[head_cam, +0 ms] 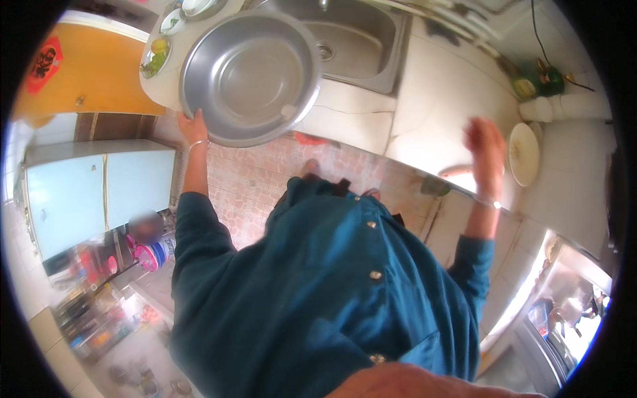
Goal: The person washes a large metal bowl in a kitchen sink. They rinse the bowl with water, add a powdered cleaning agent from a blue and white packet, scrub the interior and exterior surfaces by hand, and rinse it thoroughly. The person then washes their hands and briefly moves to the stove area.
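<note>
My left hand (pixel 193 130) grips the near-left rim of a large stainless steel basin (pixel 205 74). The basin tilts towards me, and its inside looks bare apart from a small pale patch near the lower right rim. It overlaps the left part of a steel sink (pixel 356 64), whose drain shows beside the rim. Blurred by motion, my right hand (pixel 485 151) is raised over the right end of the pale countertop (pixel 438 89). Its fingers seem bent, but whether it holds anything is unclear. A red-rimmed item (pixel 458 172) lies just left of that hand.
Left of the basin sit a plate of green vegetables (pixel 155 62) and several bowls (pixel 171 22). A cream oval dish (pixel 523 154) leans against the wall at right. Green bottles (pixel 550 79) stand in the far corner. Pale blue cabinets (pixel 139 186) are at left.
</note>
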The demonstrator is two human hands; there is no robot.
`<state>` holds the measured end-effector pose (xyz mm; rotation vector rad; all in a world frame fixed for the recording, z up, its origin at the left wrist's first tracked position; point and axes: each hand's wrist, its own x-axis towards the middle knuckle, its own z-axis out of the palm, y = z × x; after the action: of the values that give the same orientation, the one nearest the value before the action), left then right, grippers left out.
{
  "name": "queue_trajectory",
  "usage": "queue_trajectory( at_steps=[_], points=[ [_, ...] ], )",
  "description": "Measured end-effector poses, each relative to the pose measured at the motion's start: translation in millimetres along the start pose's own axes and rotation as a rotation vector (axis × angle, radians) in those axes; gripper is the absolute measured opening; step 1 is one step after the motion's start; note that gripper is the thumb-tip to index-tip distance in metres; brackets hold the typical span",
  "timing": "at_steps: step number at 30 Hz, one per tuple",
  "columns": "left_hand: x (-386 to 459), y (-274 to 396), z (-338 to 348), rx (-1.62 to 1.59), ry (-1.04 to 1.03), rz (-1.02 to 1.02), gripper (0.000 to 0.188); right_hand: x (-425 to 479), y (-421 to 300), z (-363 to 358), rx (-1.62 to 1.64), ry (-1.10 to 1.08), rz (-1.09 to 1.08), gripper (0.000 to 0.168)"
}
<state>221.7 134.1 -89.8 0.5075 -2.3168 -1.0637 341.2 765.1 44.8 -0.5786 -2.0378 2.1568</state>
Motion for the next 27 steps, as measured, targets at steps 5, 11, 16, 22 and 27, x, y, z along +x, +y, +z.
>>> queue_trajectory(
  at_steps=[5,11,16,22,27],
  points=[
    [42,66,9,-0.031,-0.193,0.162,0.030,69,22,177,-0.634,-0.160,-0.553,0.049],
    [79,86,44,0.052,-0.325,0.233,0.036,116,48,253,-0.678,-0.145,-0.398,0.069],
    [82,105,63,0.018,-0.402,0.263,0.042,118,62,244,-0.365,-0.162,-0.211,0.039],
    [26,129,69,0.440,-0.145,0.937,0.040,91,57,244,-0.288,-0.037,-0.279,0.033],
    [-105,112,67,0.338,-1.103,0.742,0.058,85,63,240,-0.314,-0.009,-0.304,0.032]
  ],
)
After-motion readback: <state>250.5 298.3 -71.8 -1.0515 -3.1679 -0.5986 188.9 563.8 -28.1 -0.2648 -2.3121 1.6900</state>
